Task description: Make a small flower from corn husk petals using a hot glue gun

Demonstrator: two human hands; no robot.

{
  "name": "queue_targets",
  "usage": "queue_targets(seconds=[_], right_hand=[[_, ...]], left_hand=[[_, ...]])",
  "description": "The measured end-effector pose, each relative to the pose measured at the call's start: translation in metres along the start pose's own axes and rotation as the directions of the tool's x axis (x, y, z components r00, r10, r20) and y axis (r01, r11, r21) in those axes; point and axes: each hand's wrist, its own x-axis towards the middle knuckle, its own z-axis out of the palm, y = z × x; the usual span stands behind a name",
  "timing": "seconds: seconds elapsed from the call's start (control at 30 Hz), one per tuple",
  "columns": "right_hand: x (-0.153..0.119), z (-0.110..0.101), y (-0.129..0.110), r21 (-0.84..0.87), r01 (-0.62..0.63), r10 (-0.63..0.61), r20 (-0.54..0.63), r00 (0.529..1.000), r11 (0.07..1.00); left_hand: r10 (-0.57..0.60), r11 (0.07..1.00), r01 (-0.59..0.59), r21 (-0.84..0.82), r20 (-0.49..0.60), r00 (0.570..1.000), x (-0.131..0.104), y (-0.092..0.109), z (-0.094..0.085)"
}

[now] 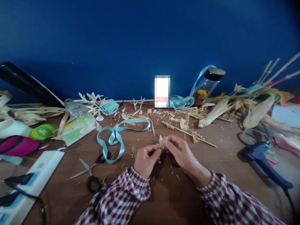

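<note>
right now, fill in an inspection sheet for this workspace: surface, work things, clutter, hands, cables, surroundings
Surface: brown table, strewn with scraps
Work things: pale piece at the fingertips; blue ribbon loose, overlapping a handle of the open scissors
Clutter: dried husks towards the back; tilted jar; glue gun at right; power strip at left
Hands: left hand and right hand both pinching the pale piece
Cables: black cord over the power strip; glue gun cord at lower right
Surroundings: blue wall behind; other people: nothing seen

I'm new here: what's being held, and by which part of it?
A small pale husk-like piece: left grip near its lower end, right grip at its right side.
</note>
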Motion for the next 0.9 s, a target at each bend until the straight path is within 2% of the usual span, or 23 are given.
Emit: queue_targets(seconds=[0.2, 0.4, 0.6, 0.73, 0.9], right_hand=[[0.001, 0.000, -0.001, -0.017, -0.002, 0.002, 0.010, 1.000, 1.000], [0.001, -0.005, -0.002, -0.061, 0.067, -0.063, 0.074, 0.995, 0.996], [0.001, -0.002, 0.004, -0.095, 0.053, -0.050, 0.032, 0.998, 0.994], [0.001, 0.002, 0.002, -0.014, 0.025, -0.025, -0.013, 1.000, 1.000], [0.000, 0.004, -0.002, 0.169, -0.064, 0.076, -0.067, 0.995, 0.984]], left_hand=[[0.002, 1.000, -0.002, 0.005, -0.011, 1.000, 0.001, 0.001, 0.000], [0.024, 0.999, -0.024, 0.030, 0.016, 1.000, 0.000, 0.002, 0.000], [0.019, 0.997, -0.018, 0.073, -0.014, 1.000, -0.002, 0.006, 0.002], [0.024, 0.997, -0.022, 0.073, -0.031, 0.999, -0.002, 0.003, 0.003], [0.003, 1.000, -0.003, -0.011, -0.048, 0.999, 0.000, -0.005, 0.001]])
